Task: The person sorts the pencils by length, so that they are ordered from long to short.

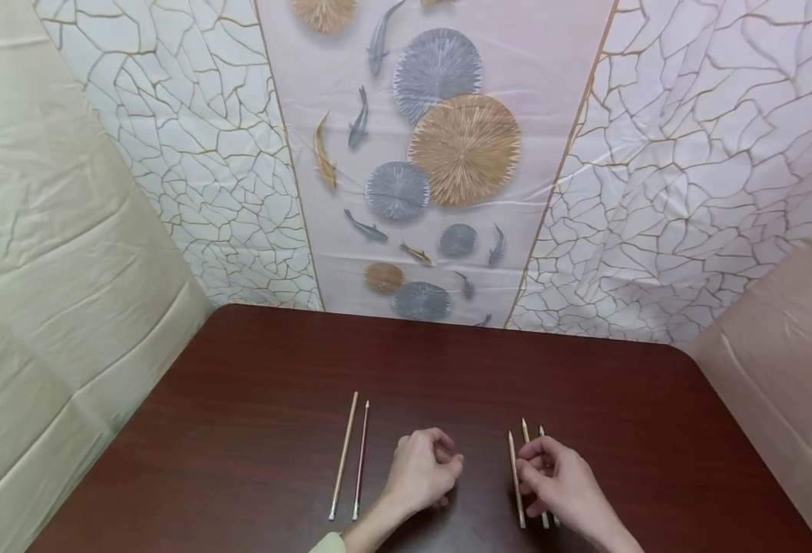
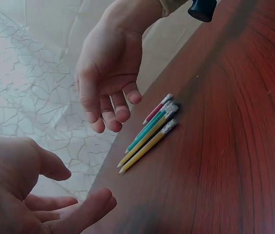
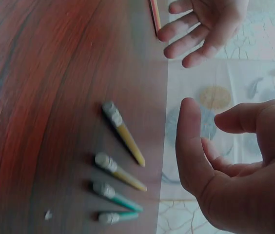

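Head-view clock. Patterned backdrop (image 1: 406, 250) at 12, dark table (image 1: 447, 369) below it. Left hand (image 1: 425, 470) near 6: fingers loosely bent, thumb apart, nothing held that I can see. Right hand (image 1: 563, 480) at 4: fingers curved, thumb and index apart, clear of the pencils in right-wrist view. Yellow pencils (image 3: 126, 137) and green pencils (image 3: 127, 202) sit side by side, just off its 10 o'clock. Tan pencil (image 1: 344, 456) and dark red pencil (image 1: 362, 461) lie at left hand's 9. My read: arranging step at right group, no grip taken; next move calls for pinching one shaft, neighbours undisturbed.
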Motion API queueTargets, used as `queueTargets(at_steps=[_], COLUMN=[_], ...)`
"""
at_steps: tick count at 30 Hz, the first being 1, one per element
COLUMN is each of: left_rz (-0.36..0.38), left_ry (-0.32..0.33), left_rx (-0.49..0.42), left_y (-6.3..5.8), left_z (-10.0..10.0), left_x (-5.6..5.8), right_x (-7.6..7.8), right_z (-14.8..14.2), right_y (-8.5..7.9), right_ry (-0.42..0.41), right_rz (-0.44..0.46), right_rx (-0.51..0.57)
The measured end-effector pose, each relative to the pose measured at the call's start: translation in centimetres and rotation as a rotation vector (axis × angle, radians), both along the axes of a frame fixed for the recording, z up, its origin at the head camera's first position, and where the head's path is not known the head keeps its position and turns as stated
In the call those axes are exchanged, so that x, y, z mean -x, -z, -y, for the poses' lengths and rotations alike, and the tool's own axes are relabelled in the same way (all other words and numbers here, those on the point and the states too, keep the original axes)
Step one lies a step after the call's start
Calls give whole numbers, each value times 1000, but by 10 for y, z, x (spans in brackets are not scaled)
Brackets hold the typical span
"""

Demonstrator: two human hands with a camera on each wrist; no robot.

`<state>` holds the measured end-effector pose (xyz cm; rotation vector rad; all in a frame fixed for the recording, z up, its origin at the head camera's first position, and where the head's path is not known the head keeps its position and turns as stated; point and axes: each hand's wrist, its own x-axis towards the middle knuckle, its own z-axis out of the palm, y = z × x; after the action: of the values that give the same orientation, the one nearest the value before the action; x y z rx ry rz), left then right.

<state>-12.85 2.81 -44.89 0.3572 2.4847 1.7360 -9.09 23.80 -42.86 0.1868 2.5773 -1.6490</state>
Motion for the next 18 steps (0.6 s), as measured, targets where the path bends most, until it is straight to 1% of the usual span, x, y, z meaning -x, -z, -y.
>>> queueTargets(at_steps=[3,6,10,18], left_rz=[23,47,62,70], left_ry=[1,2,13,35], left_rx=[8,0,-11,16], left_y=[0,1,0,1], left_z=[-10,-19,-33,-62], left_x=[0,0,-1,-4], right_x=[-2,-2,-3,-3], right_z=[-6,-13,-21,-31], right_y=[-2,-3,-2,1], right_ry=[62,99,125,165], right_rz=[15,22,18,14], right_rx=[-6,-18,-38,-18])
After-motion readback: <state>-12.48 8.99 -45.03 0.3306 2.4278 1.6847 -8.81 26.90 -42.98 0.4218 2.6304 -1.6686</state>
